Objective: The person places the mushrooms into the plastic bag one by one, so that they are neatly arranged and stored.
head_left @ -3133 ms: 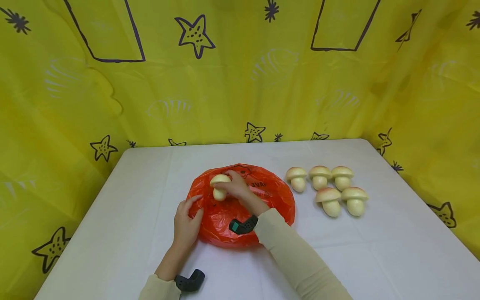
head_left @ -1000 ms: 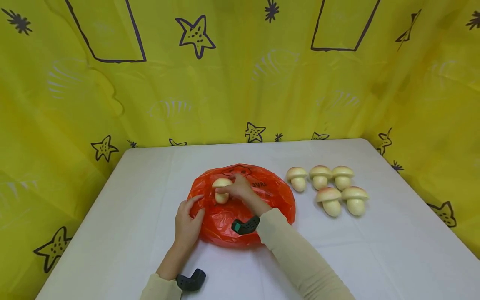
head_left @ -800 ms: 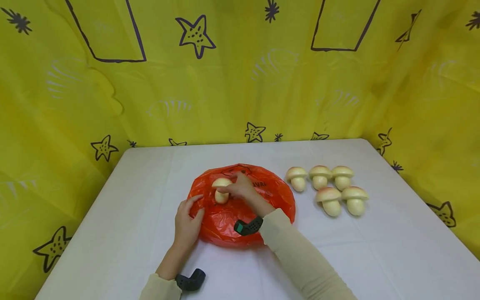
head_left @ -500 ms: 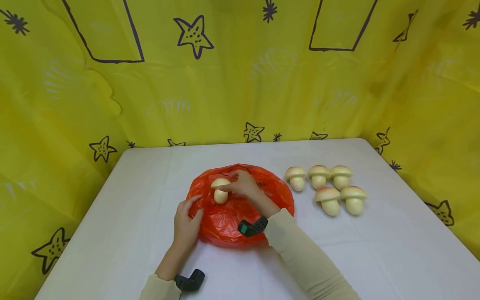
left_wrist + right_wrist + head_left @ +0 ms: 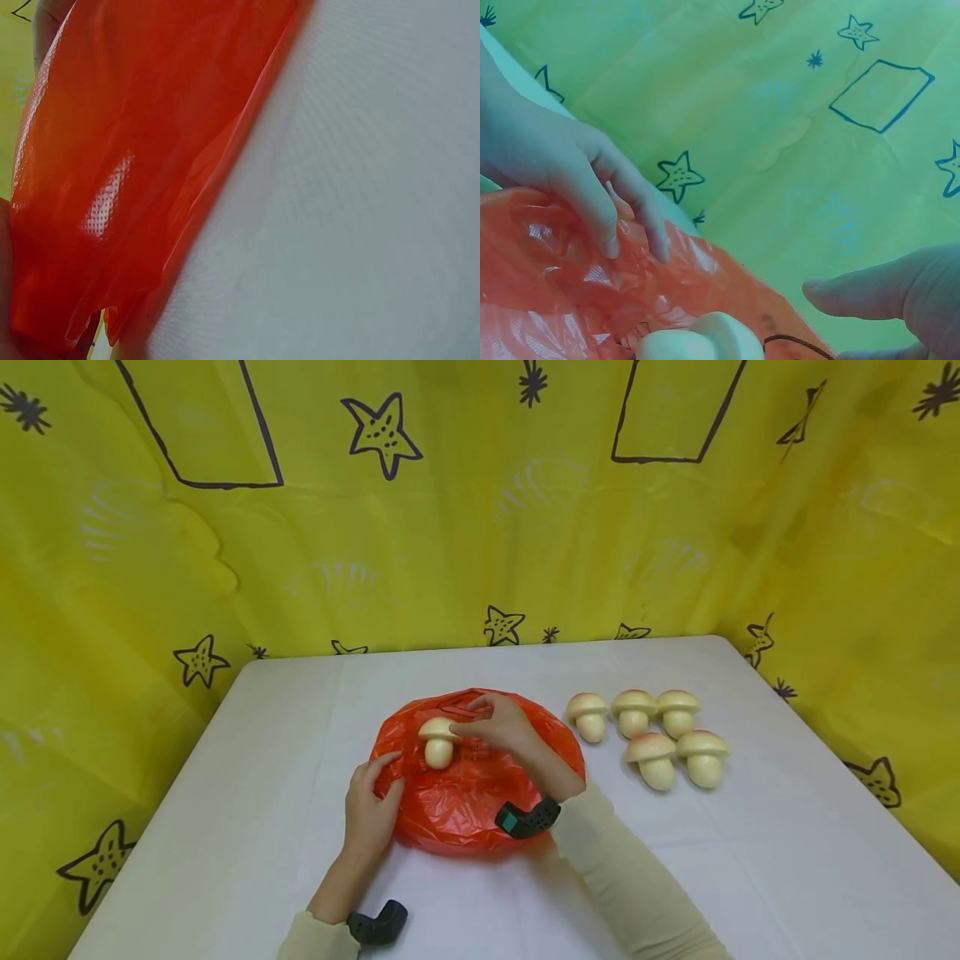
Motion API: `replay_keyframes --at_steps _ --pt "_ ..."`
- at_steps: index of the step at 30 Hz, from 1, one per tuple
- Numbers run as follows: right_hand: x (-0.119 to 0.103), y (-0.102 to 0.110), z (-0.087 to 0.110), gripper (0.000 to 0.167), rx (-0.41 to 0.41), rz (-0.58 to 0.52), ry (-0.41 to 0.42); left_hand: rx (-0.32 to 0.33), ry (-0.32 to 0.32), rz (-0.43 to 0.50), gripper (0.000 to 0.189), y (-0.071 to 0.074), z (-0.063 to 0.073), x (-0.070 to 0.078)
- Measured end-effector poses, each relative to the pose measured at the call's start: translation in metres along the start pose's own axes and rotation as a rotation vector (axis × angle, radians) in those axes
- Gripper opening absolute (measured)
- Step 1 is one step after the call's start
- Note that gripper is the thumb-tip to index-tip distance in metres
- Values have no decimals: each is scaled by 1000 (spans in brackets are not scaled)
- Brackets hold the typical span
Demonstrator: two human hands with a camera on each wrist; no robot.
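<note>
A red plastic bag (image 5: 468,814) lies with its mouth spread wide on the white table. Inside it, toward the left, is a cream toy mushroom (image 5: 438,753) with a domed cap. My left hand (image 5: 369,806) holds the bag's left rim, its fingers hooked over the edge; the right wrist view shows those fingers (image 5: 634,195) reaching down inside. My right hand (image 5: 506,727) is just right of the mushroom, thumb and fingers spread, a fingertip close to the cap. In the right wrist view its thumb (image 5: 862,292) stands apart from the mushroom (image 5: 727,337).
Several more toy mushrooms (image 5: 651,759) lie in two rows on the table (image 5: 765,877), right of the bag. A yellow patterned curtain (image 5: 442,527) hangs behind and at both sides. Black wrist devices (image 5: 528,818) sit on both wrists.
My right hand has let go of the mushroom in the bag and drawn back to the right, its fingers spreading. My left hand has kept its place on the rim.
</note>
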State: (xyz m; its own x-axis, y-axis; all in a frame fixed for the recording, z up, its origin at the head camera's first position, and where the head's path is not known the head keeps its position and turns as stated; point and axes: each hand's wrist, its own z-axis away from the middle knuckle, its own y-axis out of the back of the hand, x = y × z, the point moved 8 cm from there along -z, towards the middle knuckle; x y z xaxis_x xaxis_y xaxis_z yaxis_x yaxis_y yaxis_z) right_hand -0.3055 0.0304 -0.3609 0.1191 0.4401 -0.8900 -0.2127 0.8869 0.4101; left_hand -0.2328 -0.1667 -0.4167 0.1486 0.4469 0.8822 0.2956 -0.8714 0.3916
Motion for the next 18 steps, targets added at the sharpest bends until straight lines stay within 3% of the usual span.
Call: replay_keyframes --at_steps 5,13,18 --pt "-4 3 6 47 -7 -20 40 -13 10 -1 33 -1 1 0" --pt "-7 13 11 49 -50 -85 38 -2 4 -8 33 0 0 -2" --pt "-10 25 18 49 -33 -111 62 -11 8 -11 33 0 0 -3"
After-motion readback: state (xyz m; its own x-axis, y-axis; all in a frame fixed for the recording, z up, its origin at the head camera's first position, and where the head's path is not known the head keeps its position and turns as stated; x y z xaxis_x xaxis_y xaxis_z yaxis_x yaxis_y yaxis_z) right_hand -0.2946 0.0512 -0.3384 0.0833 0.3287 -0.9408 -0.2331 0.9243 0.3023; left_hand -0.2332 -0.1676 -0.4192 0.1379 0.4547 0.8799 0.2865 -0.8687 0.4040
